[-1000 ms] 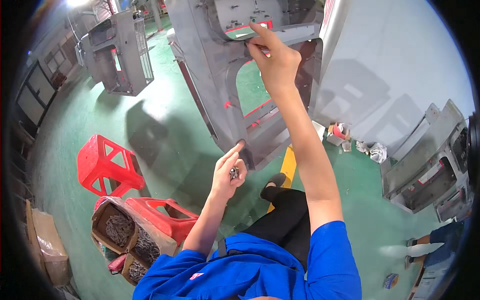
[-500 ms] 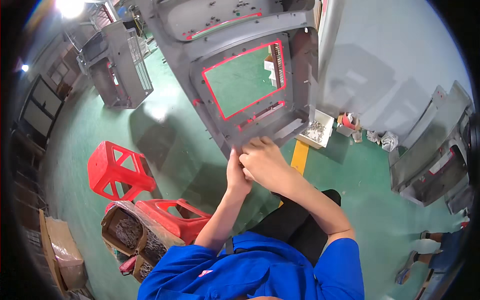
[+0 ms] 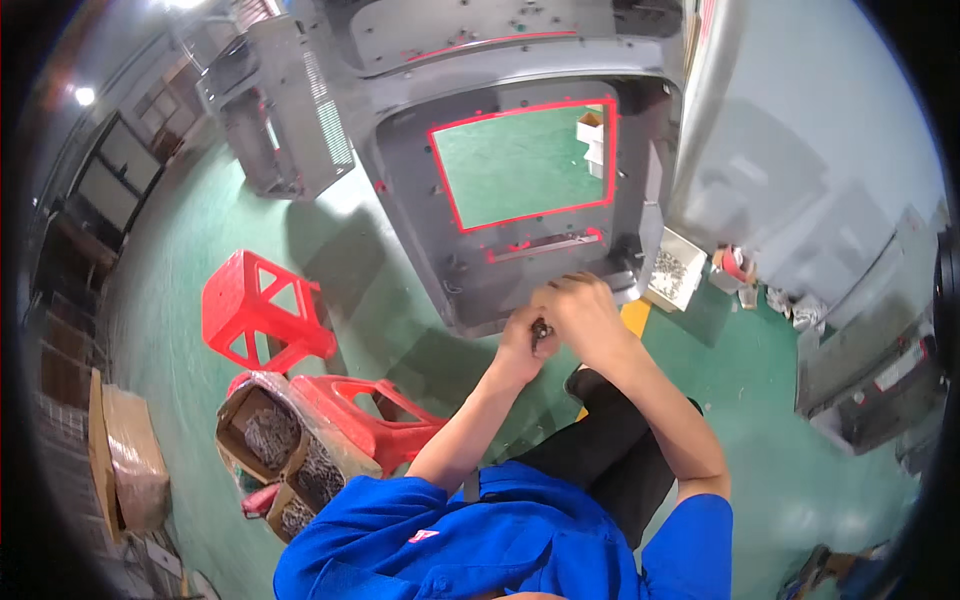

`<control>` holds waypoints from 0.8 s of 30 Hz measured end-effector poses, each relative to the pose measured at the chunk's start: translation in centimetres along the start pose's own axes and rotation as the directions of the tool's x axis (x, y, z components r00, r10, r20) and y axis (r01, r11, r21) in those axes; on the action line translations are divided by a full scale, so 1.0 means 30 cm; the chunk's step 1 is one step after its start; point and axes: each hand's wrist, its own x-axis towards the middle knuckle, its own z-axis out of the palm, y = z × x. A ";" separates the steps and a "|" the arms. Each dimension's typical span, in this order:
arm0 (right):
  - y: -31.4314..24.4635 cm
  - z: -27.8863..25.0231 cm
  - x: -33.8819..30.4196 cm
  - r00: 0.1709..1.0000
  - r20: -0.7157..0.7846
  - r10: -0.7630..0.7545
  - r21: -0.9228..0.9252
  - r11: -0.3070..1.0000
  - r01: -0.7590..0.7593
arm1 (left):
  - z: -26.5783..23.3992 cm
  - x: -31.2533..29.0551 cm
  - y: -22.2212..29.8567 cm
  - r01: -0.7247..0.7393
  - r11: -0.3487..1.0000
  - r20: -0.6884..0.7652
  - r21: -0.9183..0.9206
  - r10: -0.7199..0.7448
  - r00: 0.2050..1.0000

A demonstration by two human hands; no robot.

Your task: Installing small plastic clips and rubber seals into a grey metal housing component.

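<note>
My right hand (image 3: 585,312), raised to the grey frame (image 3: 510,272) a second ago, now meets my left hand (image 3: 520,348), curled round small metal pieces (image 3: 541,330) by the frame's lower edge, apparently shifting work to them; right grip unclear.

1. Right grip (image 3: 588,312): fingertips hidden; can't tell if they pinch anything.
2. Left grip (image 3: 520,346): small metal parts (image 3: 541,330) mostly hidden by fingers, too small to identify.
3. Grey frame (image 3: 550,228): top cut off by upper edge; contact with right grip unclear.
4. White bin (image 3: 690,288): partly hidden behind frame; contents too small to tell.
5. Grey housing (image 3: 862,392) at right: blurred, lost in dark rim.
</note>
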 end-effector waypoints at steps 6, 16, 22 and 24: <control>-0.038 -0.029 0.024 0.984 0.091 0.150 0.161 0.973 -0.164 | 0.034 -0.038 0.063 -0.115 0.969 -0.063 0.220 0.132 0.989; -0.037 -0.174 0.213 0.996 0.093 -0.013 0.148 0.989 -0.001 | -0.255 0.047 0.097 -0.072 0.018 0.062 0.997 0.339 0.939; 0.061 -0.333 0.466 0.801 -0.592 0.093 0.143 0.990 -0.010 | -0.344 0.007 0.115 0.228 -0.488 -0.159 0.843 0.178 0.971; 0.076 -0.329 0.520 0.749 -0.646 0.145 0.152 0.987 -0.060 | -0.369 0.019 0.118 0.220 -0.520 -0.137 0.825 0.194 0.971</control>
